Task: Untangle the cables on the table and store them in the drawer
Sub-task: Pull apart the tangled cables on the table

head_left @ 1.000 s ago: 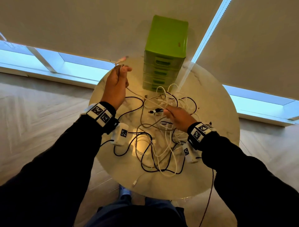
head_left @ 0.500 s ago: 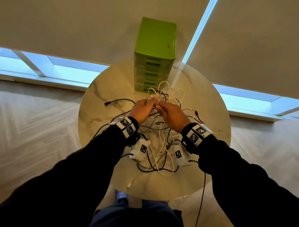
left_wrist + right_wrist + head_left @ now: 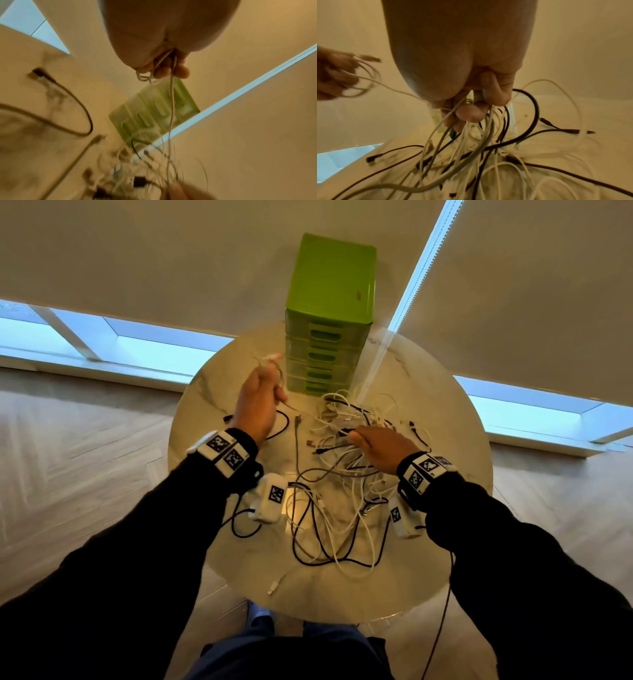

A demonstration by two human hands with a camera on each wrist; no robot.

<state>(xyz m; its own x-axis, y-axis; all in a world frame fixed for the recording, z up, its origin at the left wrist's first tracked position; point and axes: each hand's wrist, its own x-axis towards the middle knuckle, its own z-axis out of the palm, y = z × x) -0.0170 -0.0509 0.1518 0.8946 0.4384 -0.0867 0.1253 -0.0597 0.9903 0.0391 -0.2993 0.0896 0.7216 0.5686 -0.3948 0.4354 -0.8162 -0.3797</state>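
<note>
— Where's the left hand (image 3: 255, 405)?

— Raised over the round pale marble-look table (image 3: 212, 419), at about ten o'clock from the heap. Its fingers (image 3: 181, 71) are curled round small loops of a thin white cable (image 3: 308, 416), and the plug end sticks up past the knuckles toward twelve o'clock.

— Which way does that cable run?

— From the left fist it stretches down toward four o'clock, its long axis slanting straight into the tangled pile of black and white cables (image 3: 337, 501) at the table's middle.

— And the right hand (image 3: 383, 448)?

— Low at three o'clock of the heap, well apart from the left. From the right wrist camera its fingers (image 3: 471, 115) are bent and clamped on a bunch of white and black strands at the top of the tangle.

— The drawers?

— The green plastic drawer tower (image 3: 330, 313) stands upright at twelve o'clock on the far edge, drawer fronts facing the person, every one pushed in. Loose ends trail outward: a black plug (image 3: 227, 418) at nine o'clock, a white connector (image 3: 274, 587) at six.
</note>
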